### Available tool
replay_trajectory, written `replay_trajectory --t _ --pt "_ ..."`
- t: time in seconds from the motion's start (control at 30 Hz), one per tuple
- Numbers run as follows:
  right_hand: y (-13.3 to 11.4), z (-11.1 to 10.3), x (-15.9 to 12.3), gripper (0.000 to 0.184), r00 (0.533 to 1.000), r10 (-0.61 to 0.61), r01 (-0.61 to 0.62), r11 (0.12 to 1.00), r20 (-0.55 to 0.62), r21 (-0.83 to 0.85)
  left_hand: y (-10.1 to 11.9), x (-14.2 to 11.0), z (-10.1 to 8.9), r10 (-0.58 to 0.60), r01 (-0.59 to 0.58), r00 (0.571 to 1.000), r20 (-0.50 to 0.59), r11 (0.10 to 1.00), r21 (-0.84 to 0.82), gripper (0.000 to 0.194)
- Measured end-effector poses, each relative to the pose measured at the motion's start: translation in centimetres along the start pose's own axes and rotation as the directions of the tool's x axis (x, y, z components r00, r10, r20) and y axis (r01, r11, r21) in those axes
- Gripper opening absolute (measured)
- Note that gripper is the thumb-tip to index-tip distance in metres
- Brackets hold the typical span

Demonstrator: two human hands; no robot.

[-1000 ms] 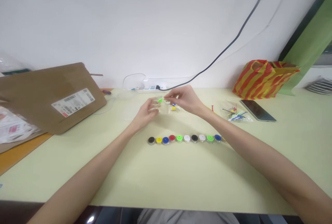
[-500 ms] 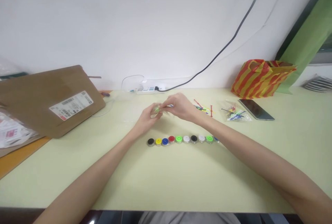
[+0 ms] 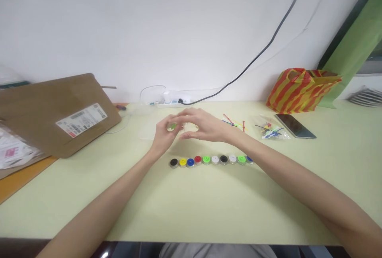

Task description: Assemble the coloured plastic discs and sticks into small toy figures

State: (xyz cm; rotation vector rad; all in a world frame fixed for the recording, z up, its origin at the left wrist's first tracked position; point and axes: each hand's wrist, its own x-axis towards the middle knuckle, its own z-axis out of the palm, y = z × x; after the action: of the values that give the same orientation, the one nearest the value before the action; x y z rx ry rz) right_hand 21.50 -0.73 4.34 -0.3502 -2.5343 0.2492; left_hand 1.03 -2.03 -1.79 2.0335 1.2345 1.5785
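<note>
My left hand [image 3: 163,135] is curled around a small clear thing with green on it [image 3: 172,126]; its exact kind is mostly hidden by the fingers. My right hand [image 3: 205,125] arches beside it, thumb and fingers apart, with the fingertips close to my left fingers. Whether those fingertips touch the held thing I cannot tell. Nearer to me, several small round clear pots with coloured tops stand in a row, among them a black one [image 3: 174,163], a red one [image 3: 197,159] and a green one [image 3: 206,159]. My right forearm partly covers the row's right end.
Thin coloured plastic sticks [image 3: 232,123] lie beyond my right wrist, beside a clear bag of similar pieces [image 3: 271,129]. Further right are a phone [image 3: 295,126] and a striped bag [image 3: 301,90]. A cardboard piece [image 3: 59,114] leans at left; a power strip [image 3: 173,102] lies by the wall.
My right thumb and fingers have spread from a pinch at the held thing. My left hand has shifted slightly left, still around the green and clear thing.
</note>
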Motion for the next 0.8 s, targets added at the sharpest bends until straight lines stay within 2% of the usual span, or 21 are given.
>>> replay_trajectory --t 0.1,0.23,0.37,0.47,0.6,0.73,0.8 --pt "0.3 0.2 0.0 0.020 0.994 -0.036 0.020 0.988 -0.101 -0.155 0.4 -0.2 0.1 -0.013 0.013 1.000 0.026 1.000 -0.004 0.025" --pt "-0.1 -0.3 0.4 0.021 0.959 -0.007 -0.066 0.968 -0.285 -0.244 0.5 -0.4 0.5 0.026 -0.027 0.998 0.054 1.000 0.013 0.028" --pt "-0.8 -1.2 0.6 0.022 0.950 0.021 -0.098 0.967 -0.312 -0.234 0.6 -0.5 0.6 0.037 -0.039 0.998 0.051 0.998 0.045 0.030" --pt "-0.9 -1.5 0.6 0.021 0.945 0.008 -0.100 0.959 -0.328 -0.264 0.6 -0.5 0.6 0.028 -0.031 0.995 0.094 0.999 0.032 0.027" --pt "-0.4 -1.5 0.4 0.022 0.950 0.020 -0.110 0.955 -0.311 -0.275 0.4 -0.6 0.7 -0.047 0.044 0.991 0.127 0.999 0.031 0.029" --pt "0.9 -1.6 0.2 0.021 0.886 0.069 -0.208 0.943 -0.459 -0.260 -0.6 -0.5 0.6 -0.115 0.115 0.990 0.084 0.993 0.011 0.030" --pt "2.1 -1.6 -0.1 0.024 0.874 0.126 -0.288 0.911 -0.468 -0.293 -1.3 -0.3 0.4 -0.113 0.112 0.993 0.037 0.993 0.027 0.028"
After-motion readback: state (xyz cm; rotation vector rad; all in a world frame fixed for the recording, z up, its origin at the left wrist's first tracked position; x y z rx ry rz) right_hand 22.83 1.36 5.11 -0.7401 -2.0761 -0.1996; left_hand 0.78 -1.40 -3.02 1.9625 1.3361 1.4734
